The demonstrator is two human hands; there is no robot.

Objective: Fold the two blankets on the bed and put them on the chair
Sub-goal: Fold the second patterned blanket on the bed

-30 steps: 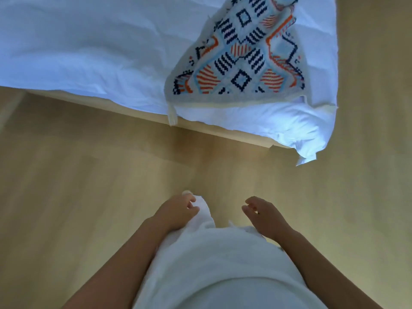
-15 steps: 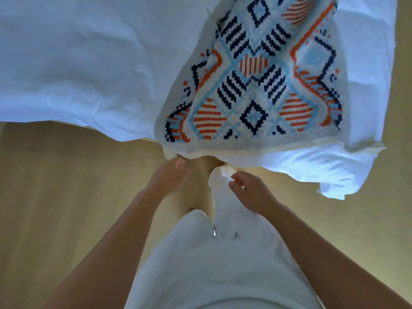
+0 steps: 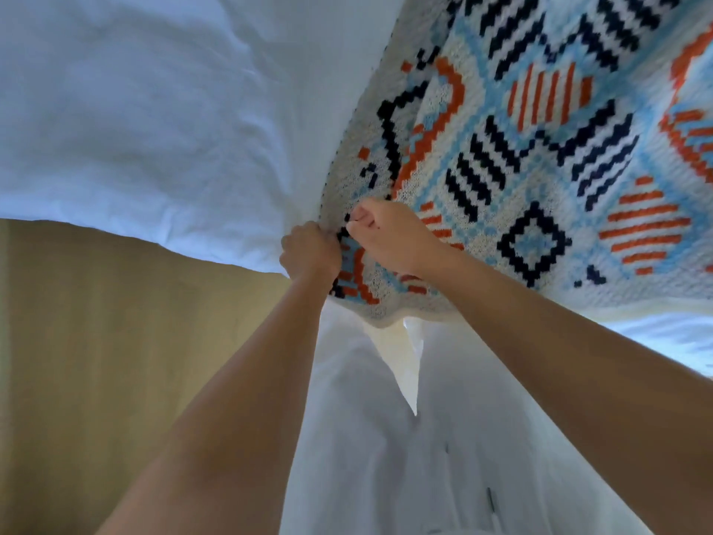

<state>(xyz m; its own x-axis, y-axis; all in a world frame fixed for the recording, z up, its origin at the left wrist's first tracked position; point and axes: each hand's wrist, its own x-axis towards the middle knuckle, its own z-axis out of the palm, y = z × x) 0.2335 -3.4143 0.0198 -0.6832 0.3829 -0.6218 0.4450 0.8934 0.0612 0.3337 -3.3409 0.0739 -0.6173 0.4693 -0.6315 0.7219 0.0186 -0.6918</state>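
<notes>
- Patterned blanket (image 3: 540, 148) (knit, navy, orange and pale blue on cream) lies on the bed (image 3: 135, 110), filling the upper right of the frame.
- Both hands are on its near left corner, at frame centre.
- Left hand (image 3: 310, 251): closed in a fist, gripping the blanket's left edge where it meets the white bedding.
- Right hand (image 3: 389, 237): fingers curled, pinching the blanket's top surface just right of the left hand. The two hands are almost touching.
- The rest of the blanket sits above and to the right of the hands. Only a short bit of corner hangs below them, over the bed's edge.
- Orientation: the left edge runs diagonally from the hands up to the top centre of the frame. The near hem runs from lower centre out to the right edge.
- The visible span stretches from centre towards the upper right. The top and right frame edges crop it, so I cannot tell the true long axis.
- The gripped corner points towards lower centre.
- Tan floor (image 3: 115, 341) is at lower left, and the person's white garment (image 3: 366, 457) is at bottom centre between the forearms.
</notes>
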